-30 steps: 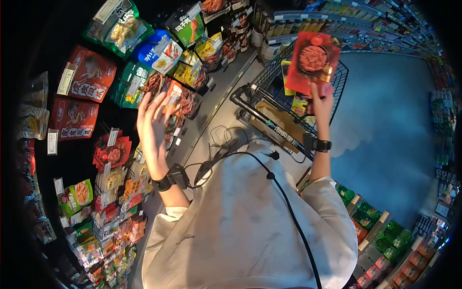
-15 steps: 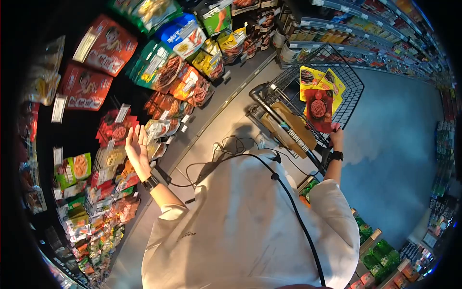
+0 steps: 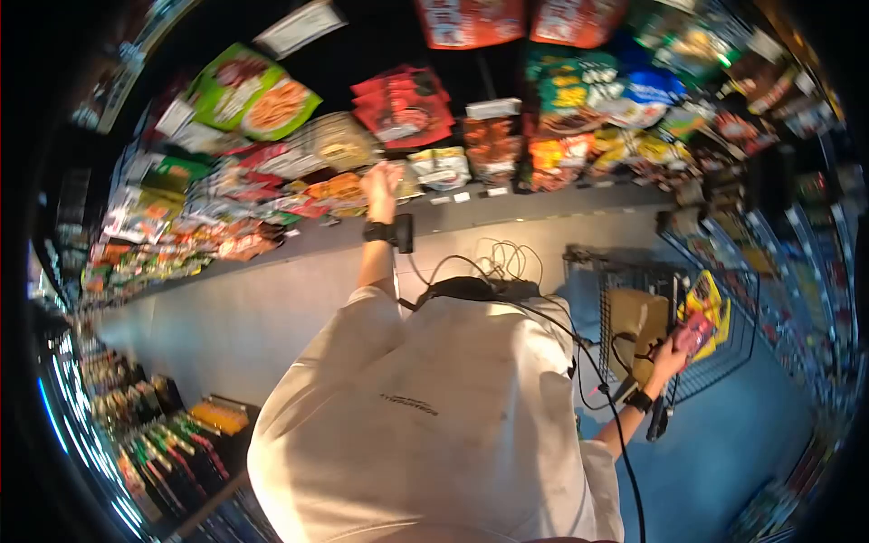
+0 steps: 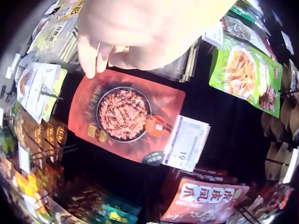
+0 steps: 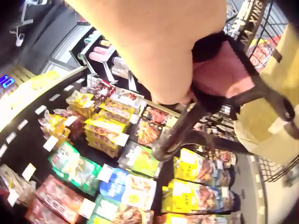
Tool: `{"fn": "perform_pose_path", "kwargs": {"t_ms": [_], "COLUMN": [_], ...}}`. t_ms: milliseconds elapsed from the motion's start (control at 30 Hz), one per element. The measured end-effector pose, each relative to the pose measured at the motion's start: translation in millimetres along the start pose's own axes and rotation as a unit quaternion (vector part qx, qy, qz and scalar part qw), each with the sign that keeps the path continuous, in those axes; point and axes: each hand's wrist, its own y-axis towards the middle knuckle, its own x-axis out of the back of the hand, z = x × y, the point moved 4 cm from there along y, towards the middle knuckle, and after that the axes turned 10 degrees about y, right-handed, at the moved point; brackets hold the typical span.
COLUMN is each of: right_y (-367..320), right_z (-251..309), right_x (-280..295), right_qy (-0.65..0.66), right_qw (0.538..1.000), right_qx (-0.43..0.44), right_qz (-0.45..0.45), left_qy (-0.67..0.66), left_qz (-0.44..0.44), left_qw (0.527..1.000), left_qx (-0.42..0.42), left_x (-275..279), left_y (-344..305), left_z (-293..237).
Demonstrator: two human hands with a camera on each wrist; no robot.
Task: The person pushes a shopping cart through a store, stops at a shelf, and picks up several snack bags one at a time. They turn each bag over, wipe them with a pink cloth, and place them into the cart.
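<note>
My left hand reaches to the shelf just below a hanging group of red snack pouches. In the left wrist view its fingers bend inward and the fingertips overlap the edge of a red pouch printed with a bowl of meat. I cannot tell whether they pinch it. A price tag covers one corner of that pouch. Over at the shopping cart, my right hand grips the lettered handle. Beyond it in the basket are a red pouch and yellow packs.
A green noodle-like snack pouch hangs left of the red ones. Rows of packs fill the shelf, including yellow bags. A brown paper bag sits at the cart's near end. Black cables loop before the shirt.
The right hand has lowered the red pouch into the cart and now holds the handle. The view has swung toward the shelf. The left hand has moved below the red pouches, its fingers now bent.
</note>
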Motion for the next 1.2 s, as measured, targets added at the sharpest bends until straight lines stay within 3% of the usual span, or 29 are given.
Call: {"fn": "perform_pose_path", "kwargs": {"t_ms": [67,100,167,200,300,367,400,433,500,533,633,700,767,800,867,900,967,1000,1100,1167,1200], "right_y": [-29,-38,-37,-36,-27,-40,-43,-48,-49,-50,-46,-50,-42,-39,-34,-22,17,21,11,41,57], "right_z": [56,68,71,70,62,84,88,90,93,95,83,94,72,67,55,37,-8,3,92,91,94], "right_x": [-6,-8,-14,-14,-15,-17,-20,-20,-20,-21,-22,-21,-20,-20,-19,-16,-9,-7,-18,-37,-53], "right_qy": [-0.102,-0.206,-0.206,-0.209,-0.22,-0.22,-0.201,-0.183,-0.192,-0.194,-0.191,-0.184,-0.203,-0.198,-0.193,-0.116,0.041,-0.01,0.136,0.07,0.12], "right_qw": [0.963,0.93,0.961,0.97,0.97,0.963,0.953,0.938,0.95,0.955,0.948,0.947,0.946,0.946,0.947,0.965,0.977,0.961,0.983,0.965,0.968], "right_qx": [0.233,0.282,0.17,0.113,0.099,0.149,0.205,0.258,0.212,0.188,0.218,0.229,0.191,0.197,0.206,0.208,0.205,0.27,0.118,0.247,0.199], "right_qz": [-0.085,-0.112,-0.068,-0.044,-0.012,-0.05,-0.096,-0.14,-0.128,-0.121,-0.134,-0.131,-0.165,-0.162,-0.153,-0.112,-0.027,-0.063,0.045,0.053,0.097], "left_qy": [0.035,0.044,0.137,0.114,0.14,0.221,0.192,0.25,0.363,0.286,0.333,0.255,0.287,0.18,0.144,0.129,0.006,-0.056,-0.04,-0.033,-0.025], "left_qz": [-0.04,-0.049,-0.073,-0.05,-0.031,-0.07,-0.05,-0.069,-0.101,-0.148,-0.094,-0.018,-0.044,-0.026,0.034,0.056,0.051,0.046,0.102,0.124,0.143], "left_qw": [0.997,0.996,0.975,0.973,0.948,0.906,0.915,0.912,0.894,0.869,0.91,0.944,0.937,0.95,0.971,0.98,0.989,0.988,0.993,0.992,0.989], "left_qx": [-0.051,-0.055,-0.158,-0.195,-0.285,-0.354,-0.353,-0.319,-0.242,-0.375,-0.226,-0.21,-0.193,-0.253,-0.189,-0.138,-0.138,-0.139,-0.044,-0.008,0.001], "left_x": [6,-4,-27,-34,-49,-58,-64,-62,-59,-70,-70,-83,-77,-81,-84,-85,-96,-99,-99,-100,-102], "left_y": [31,29,23,26,37,40,37,46,54,30,32,-19,-23,-41,-64,-73,-92,-101,-129,-153,-165], "left_z": [13,6,-13,-14,-24,-37,-45,-41,-37,-49,-21,-49,-37,-46,-51,-51,-52,-53,-65,-78,-79]}}
